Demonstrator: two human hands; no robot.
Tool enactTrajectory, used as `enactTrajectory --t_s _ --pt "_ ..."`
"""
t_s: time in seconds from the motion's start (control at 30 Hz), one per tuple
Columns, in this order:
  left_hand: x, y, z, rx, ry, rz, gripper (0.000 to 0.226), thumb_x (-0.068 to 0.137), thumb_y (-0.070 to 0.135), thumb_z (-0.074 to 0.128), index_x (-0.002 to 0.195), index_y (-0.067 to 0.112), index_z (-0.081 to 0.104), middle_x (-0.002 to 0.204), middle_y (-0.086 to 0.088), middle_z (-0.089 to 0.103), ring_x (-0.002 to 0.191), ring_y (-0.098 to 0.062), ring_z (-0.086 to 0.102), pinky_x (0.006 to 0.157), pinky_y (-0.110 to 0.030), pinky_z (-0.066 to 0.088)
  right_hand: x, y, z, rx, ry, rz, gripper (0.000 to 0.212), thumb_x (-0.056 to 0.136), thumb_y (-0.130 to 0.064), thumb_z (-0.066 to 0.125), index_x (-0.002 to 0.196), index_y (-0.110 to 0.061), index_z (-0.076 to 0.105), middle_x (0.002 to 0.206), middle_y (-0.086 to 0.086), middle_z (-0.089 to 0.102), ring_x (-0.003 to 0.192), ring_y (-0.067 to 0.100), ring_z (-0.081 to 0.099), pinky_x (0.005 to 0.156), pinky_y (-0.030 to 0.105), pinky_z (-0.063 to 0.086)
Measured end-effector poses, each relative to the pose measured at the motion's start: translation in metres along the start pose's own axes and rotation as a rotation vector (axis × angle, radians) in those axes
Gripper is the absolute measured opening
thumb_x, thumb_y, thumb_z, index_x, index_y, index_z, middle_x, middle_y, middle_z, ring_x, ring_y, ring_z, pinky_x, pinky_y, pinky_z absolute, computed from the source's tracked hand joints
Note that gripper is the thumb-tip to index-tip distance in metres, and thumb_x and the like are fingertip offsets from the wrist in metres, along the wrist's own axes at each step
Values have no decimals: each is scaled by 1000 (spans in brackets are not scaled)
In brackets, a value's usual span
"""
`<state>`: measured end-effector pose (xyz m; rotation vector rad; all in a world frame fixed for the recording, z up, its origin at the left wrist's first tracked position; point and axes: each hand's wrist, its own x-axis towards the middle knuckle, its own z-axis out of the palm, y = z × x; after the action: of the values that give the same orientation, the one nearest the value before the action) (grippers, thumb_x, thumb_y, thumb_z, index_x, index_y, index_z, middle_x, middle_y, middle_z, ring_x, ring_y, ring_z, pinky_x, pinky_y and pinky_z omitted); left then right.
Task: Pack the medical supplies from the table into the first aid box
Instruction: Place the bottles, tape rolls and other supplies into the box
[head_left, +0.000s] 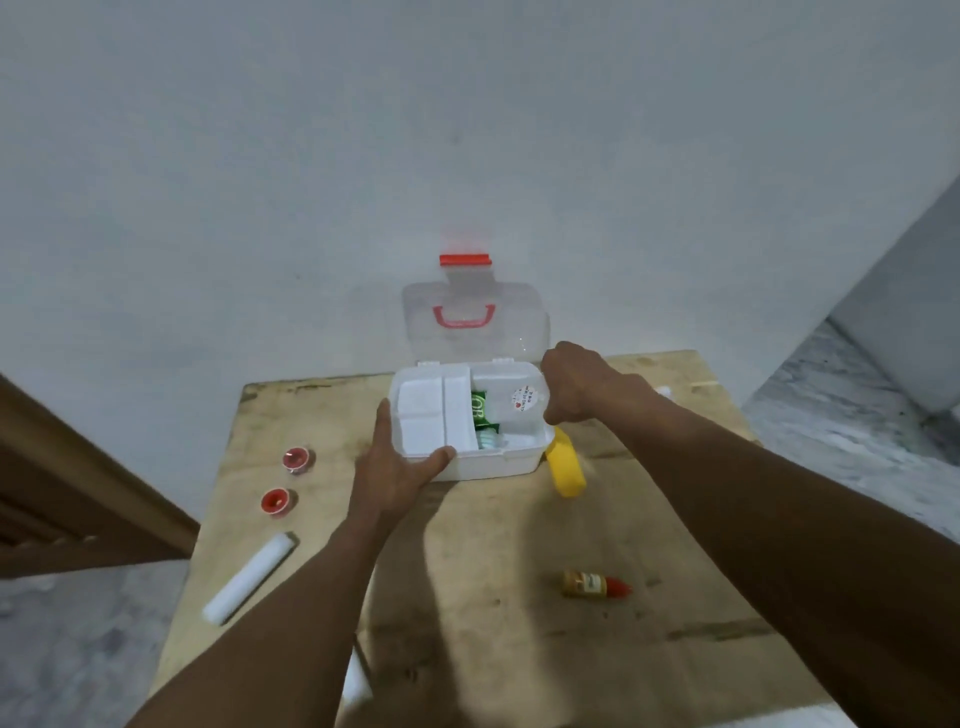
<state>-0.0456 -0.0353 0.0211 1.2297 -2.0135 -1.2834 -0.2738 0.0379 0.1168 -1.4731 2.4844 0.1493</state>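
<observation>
The white first aid box (488, 465) stands open at the far middle of the wooden table, its clear lid (475, 322) with a red handle leaning back on the wall. My left hand (395, 467) grips the box's front left corner, thumb on the front rim. My right hand (571, 382) is closed on the right edge of a clear inner tray (506, 389) with a round sticker, held over the box's right half. A green packet (480, 408) shows inside under the tray. White pads (423, 410) fill the left compartments.
On the table (498, 545): two small red round tubs (297, 459) (275, 501) and a long white roll (249, 577) at left, a yellow item (566, 470) beside the box's right side, a small amber bottle with a red cap (595, 584) near right. Floor drops off on both sides.
</observation>
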Motion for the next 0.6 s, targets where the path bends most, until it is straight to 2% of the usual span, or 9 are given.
enactTrajectory --t_s 0.1,0.2,0.3,0.4,0.5,0.6 --pt "-1 -2 2 -24 22 -27 95 65 55 76 146 37 29 125 6 61 109 -24 59 86 -36 51 15 -3 4 -25 -49 -49 35 73 -14 76 73 -14 42 106 11 51 93 29 58 69 31 45" --pt "-1 -3 3 -29 41 -64 102 63 61 74 149 39 26 132 2 60 114 -26 59 94 -41 52 28 -6 9 -35 -67 -116 27 76 -14 75 83 -9 49 108 12 51 103 30 59 72 29 44" --pt "-2 -1 6 -12 62 -65 97 70 51 80 150 39 25 132 3 60 114 -25 59 91 -36 51 39 -11 16 -31 -48 -179 40 78 -10 71 66 -15 33 94 9 44 89 27 53 62 25 36" --pt "-1 1 7 -2 79 -51 92 74 46 81 148 39 27 129 4 60 111 -23 59 86 -33 51 48 -13 21 1 -60 -186 44 80 -7 70 65 -15 29 87 8 46 85 25 49 59 25 32" --pt "-1 1 7 10 75 -29 88 75 46 81 146 39 28 126 8 59 109 -20 59 79 -26 52 53 -17 27 31 -66 -216 28 80 -16 77 88 -7 52 110 15 60 104 30 58 72 28 37" --pt "-1 3 8 25 78 -16 85 77 44 80 145 36 29 126 11 56 108 -15 56 69 -12 44 57 -25 39 82 -25 -226 41 78 -14 78 113 -2 62 119 12 63 111 28 59 82 30 47"
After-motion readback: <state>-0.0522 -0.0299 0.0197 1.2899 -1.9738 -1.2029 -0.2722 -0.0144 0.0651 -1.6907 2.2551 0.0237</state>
